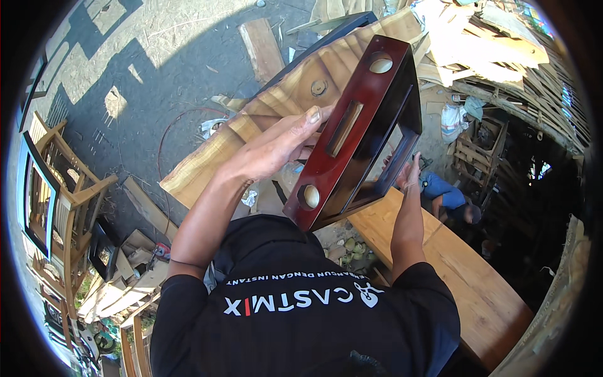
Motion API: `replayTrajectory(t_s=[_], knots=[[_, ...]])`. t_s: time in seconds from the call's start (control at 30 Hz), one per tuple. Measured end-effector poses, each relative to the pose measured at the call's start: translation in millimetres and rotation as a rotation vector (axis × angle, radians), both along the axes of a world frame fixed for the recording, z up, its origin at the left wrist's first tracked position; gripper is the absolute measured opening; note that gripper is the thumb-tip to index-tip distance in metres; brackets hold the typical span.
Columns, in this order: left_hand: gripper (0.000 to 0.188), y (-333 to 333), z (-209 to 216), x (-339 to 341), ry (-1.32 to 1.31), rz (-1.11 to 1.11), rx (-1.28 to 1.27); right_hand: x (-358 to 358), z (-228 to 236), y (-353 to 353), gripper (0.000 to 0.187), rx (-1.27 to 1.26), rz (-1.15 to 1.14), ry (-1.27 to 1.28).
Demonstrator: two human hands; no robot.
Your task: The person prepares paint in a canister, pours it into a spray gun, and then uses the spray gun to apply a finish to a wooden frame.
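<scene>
Wood with a deep red gloss faces a long hollow rectangular box [359, 141], held tilted in the air in the middle of the frame. Two round holes and a narrow rectangular slot pierce this front, their cut edges pale; the sides are almost black, smooth and square-cornered, with a wide opening toward the right. The bare left hand [276, 147] has its grip clamped on the box's left side, fingers partly hidden by the red panel. The bare right hand [410, 176] touches the lower right edge; whether its grip closes there, I cannot tell.

Behind the box, a thick light-brown wooden slab [204, 166] with an uneven edge, darker bands and a round knot runs from centre left toward the top. A smooth honey-brown wooden board [468, 283] slants across the lower right. Slatted wooden furniture [91, 190] stands at the left, on grey, dusty ground [188, 81]. Rough pale wood strips [487, 53] pile up at the upper right.
</scene>
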State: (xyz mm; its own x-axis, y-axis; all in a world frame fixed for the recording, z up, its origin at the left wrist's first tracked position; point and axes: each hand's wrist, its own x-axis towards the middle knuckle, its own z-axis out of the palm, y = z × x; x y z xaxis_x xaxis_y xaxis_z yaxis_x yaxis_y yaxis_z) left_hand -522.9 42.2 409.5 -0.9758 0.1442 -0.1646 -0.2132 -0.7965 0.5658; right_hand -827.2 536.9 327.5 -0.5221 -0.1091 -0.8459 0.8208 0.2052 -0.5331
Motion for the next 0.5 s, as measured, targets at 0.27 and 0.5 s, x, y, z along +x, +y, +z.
replayTrajectory(t_s=[0.27,0.5], knots=[[0.105,3.1,-1.7,2.0,0.06,0.021,-0.218,7.6,5.2,-11.7,0.108,-0.087,-0.004,0.019],[0.113,-29.4,-9.8,-11.4,-0.017,0.158,-0.097,-13.3,33.3,2.0,0.112,-0.05,0.001,0.131]])
